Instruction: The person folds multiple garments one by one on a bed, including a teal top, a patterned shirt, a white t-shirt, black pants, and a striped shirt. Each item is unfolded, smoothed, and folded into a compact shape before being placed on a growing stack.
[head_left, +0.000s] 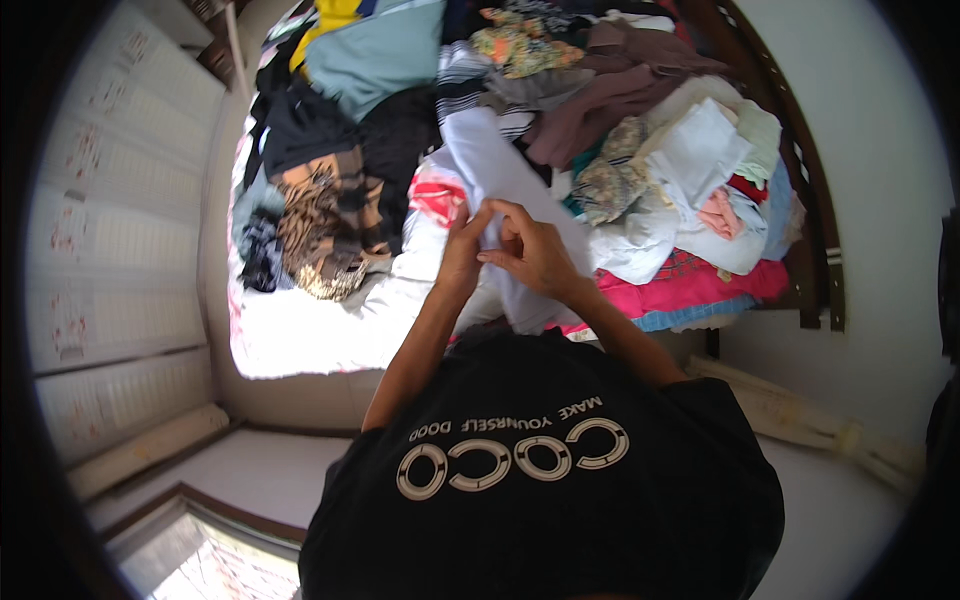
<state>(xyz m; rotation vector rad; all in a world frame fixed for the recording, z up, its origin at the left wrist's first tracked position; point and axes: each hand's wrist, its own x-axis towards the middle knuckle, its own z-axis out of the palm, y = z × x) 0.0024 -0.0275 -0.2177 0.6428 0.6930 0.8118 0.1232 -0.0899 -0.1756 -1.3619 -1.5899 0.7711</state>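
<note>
Both of my hands are together at the near side of a bed heaped with clothes. My left hand (459, 259) pinches the edge of a white cloth garment (502, 161) between thumb and fingers. Bent fingers of my right hand (534, 251) meet it at the same edge; whether they also grip the cloth is hard to tell. The garment runs from beyond my hands back toward my body, under my right forearm. A red and white cloth (437, 196) lies just left of it, and a black-and-white striped cloth (461, 79) lies beyond.
Dark clothes (307, 135) and a brown patterned scarf (319, 206) lie to the left. Piled at the right are white garments (697, 154), a brown cloth (600, 97) and a pink cloth (645, 300). A dark wooden bed frame (799, 150) borders the right side, beside a wall.
</note>
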